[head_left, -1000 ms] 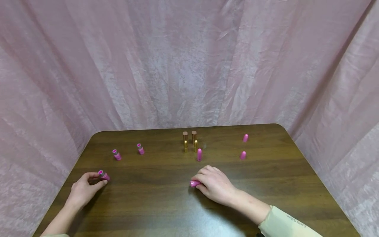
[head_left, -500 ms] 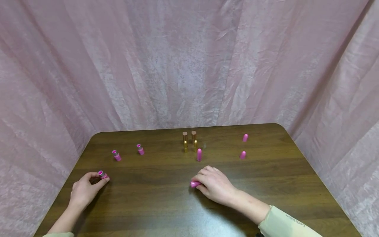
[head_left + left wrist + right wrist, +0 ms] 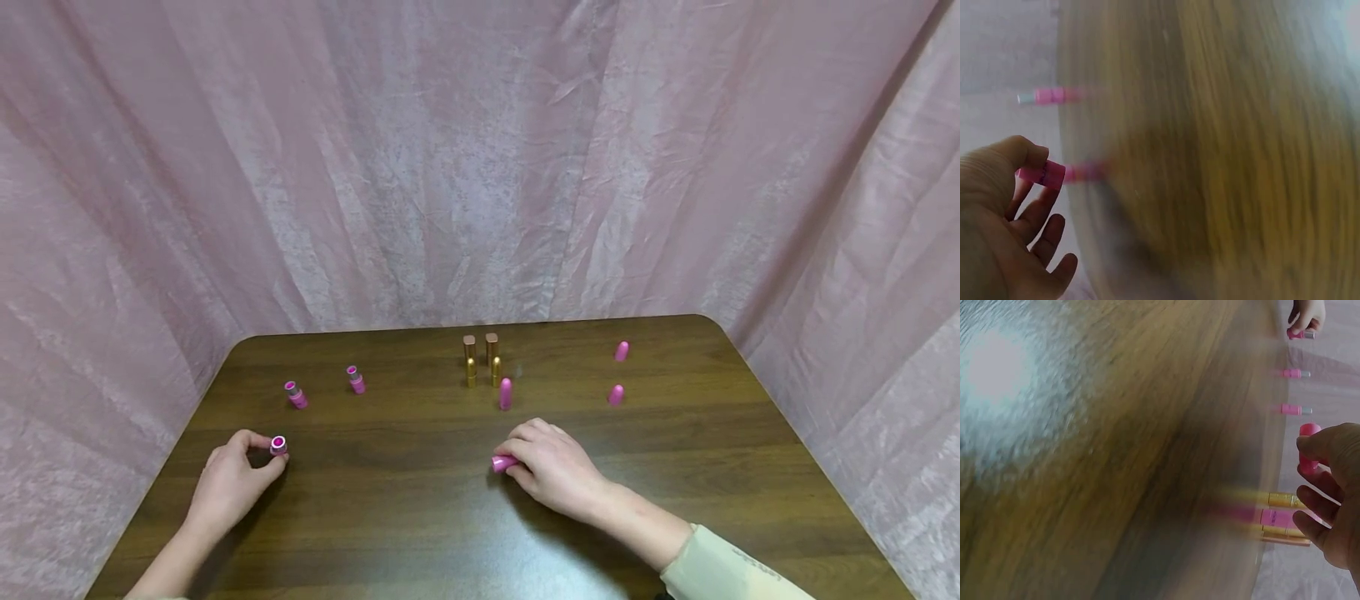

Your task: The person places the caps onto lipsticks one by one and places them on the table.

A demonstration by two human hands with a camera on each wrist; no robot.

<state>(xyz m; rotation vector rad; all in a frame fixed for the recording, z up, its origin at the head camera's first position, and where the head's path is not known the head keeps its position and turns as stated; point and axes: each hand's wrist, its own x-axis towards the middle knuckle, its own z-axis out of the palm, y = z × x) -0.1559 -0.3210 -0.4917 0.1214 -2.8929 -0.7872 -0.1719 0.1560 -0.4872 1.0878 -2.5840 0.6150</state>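
Observation:
My left hand (image 3: 228, 487) pinches an uncapped pink lipstick (image 3: 278, 447) between thumb and fingers at the left of the table. Its silver collar and open end face up toward the head camera. The left wrist view shows the lipstick's pink base (image 3: 1050, 175) in that grip. Right of the table's middle, my right hand (image 3: 558, 467) holds a pink lipstick cap (image 3: 502, 463) sideways, its end pointing left. In the right wrist view the cap (image 3: 1309, 432) sits between thumb and index finger, with the other fingers loosely bent.
Two uncapped pink lipsticks (image 3: 296, 396) stand behind my left hand. A capped pink lipstick (image 3: 506, 395) stands at centre, before two gold bullet-shaped tubes (image 3: 471, 373) and two rose-gold square tubes (image 3: 491, 347). Two pink caps (image 3: 616, 395) stand at right. Pink curtains (image 3: 480, 167) surround the wooden table (image 3: 405, 517).
My left hand has shifted right with the lipstick, whose open end has turned more toward the head camera. The right hand and cap have moved slightly right.

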